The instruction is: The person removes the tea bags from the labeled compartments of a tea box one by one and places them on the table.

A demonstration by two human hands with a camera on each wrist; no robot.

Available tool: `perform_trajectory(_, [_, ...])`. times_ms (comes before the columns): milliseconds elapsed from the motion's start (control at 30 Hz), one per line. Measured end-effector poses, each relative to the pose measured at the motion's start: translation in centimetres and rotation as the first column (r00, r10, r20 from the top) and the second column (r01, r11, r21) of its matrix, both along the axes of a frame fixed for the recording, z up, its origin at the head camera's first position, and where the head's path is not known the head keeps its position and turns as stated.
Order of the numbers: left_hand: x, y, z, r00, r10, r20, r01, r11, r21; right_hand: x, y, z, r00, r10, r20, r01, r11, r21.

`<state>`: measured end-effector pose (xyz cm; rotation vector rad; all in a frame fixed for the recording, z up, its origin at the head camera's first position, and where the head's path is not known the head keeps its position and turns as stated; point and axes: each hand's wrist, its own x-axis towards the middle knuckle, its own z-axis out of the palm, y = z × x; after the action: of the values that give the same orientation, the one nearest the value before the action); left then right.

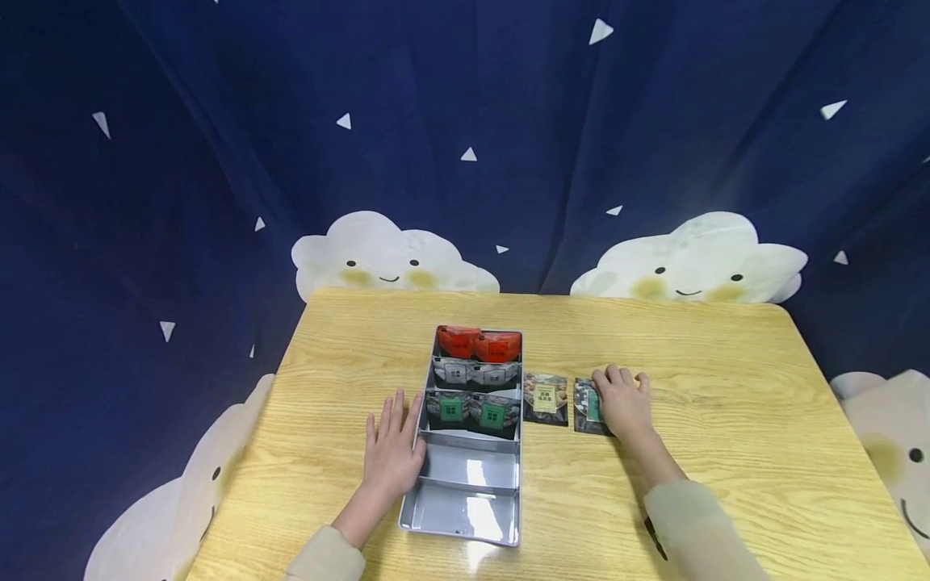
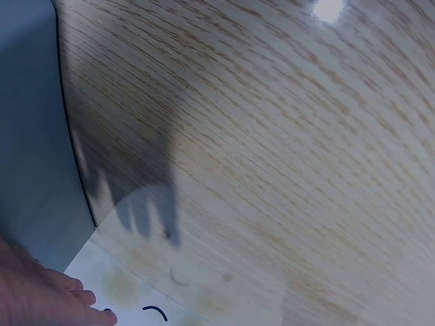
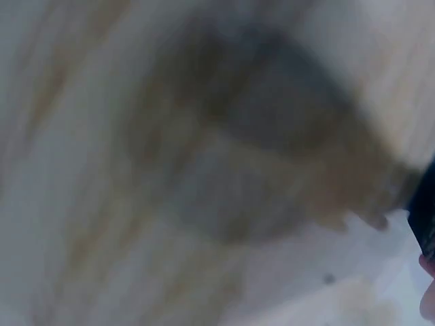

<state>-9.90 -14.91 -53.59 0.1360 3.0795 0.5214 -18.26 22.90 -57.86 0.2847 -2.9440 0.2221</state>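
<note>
My left hand lies along the left side of a grey divided tray, fingers straight, the thumb at its rim. In the left wrist view, the fingers of the left hand show beside the tray's wall. My right hand pinches a dark packet with a green label, right of the tray, and covers its right part. The right wrist view catches only fingertips by the corner of this packet. Another dark packet, yellow-labelled, lies between it and the tray.
Inside the tray, from the far end, stand red packets, silver-grey packets and green-labelled packets, a pair in each compartment. Dividers cross its nearer part. A wooden table holds everything, with a dark blue cloud-patterned curtain behind.
</note>
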Motion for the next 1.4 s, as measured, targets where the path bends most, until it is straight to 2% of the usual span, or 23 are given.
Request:
perform_trajectory(200, [-0.1,0.0,0.0,1.0,0.001,0.011,-0.001,1.0,-0.006,-0.3,-0.5,-1.1,0.999,-0.043,0.02,0.044,0.998,-0.042])
perform_trajectory(500, [0.0,0.0,-0.1,1.0,-0.003,0.008,0.003,1.0,-0.018,-0.7,-0.7,-2.0,0.997,-0.06,0.045,0.061,0.998,-0.033])
perform_trajectory(1167, [0.0,0.0,-0.1,1.0,-0.004,-0.007,0.004,1.0,-0.01,-0.9,-1.0,-1.2,0.994,-0.083,0.076,0.087,0.994,-0.06])
perform_trajectory(1400, [0.0,0.0,0.0,1.0,-0.004,0.0,0.004,1.0,-0.007,-0.9,-1.4,-0.2,0.991,-0.106,0.084,0.113,0.99,-0.088])
